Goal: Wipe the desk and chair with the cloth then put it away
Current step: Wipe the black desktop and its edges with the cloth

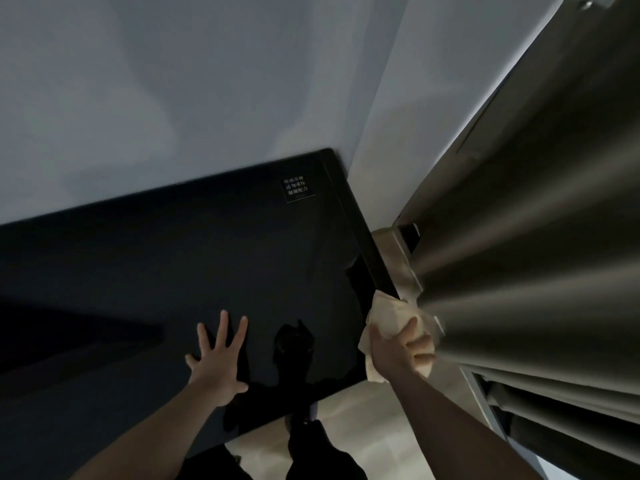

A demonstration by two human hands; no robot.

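A glossy black desk fills the middle of the head view, set against a pale wall. My left hand lies flat on the desk top near its front edge, fingers spread. My right hand grips a crumpled beige cloth against the desk's right edge, close to the front right corner. Part of the cloth hangs below my hand. No chair shows in this frame.
A grey-brown curtain hangs right beside the desk's right edge, almost touching my right hand. A small label with white text is stuck near the desk's back right corner. Pale floor and my dark-clothed legs show below the front edge.
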